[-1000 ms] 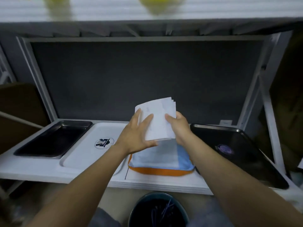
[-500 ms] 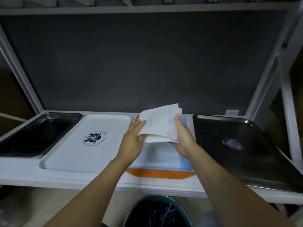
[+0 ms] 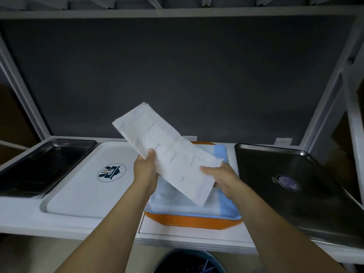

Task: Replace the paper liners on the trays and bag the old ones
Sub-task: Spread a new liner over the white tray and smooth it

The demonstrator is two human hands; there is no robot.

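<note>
Left hand (image 3: 145, 170) pinching the folded paper liner (image 3: 169, 154) at its left edge, thumb on top. Right hand (image 3: 220, 178) gripping the near right end, fingers curled under. Held tilted in the air over the orange tray (image 3: 193, 221), apart from the blue liner (image 3: 226, 205) lying in it. Risks: tearing along a crease if pulled open too sharply; layered edges at the far tip fanning out, slipping from a two-point pinch and dropping toward the bin (image 3: 189, 261) below the near edge of the surface (image 3: 19, 217). Cannot tell whether fresh or used. If fresh, not to be laid over the blue liner: old sheet trapped underneath, never bagged.
</note>
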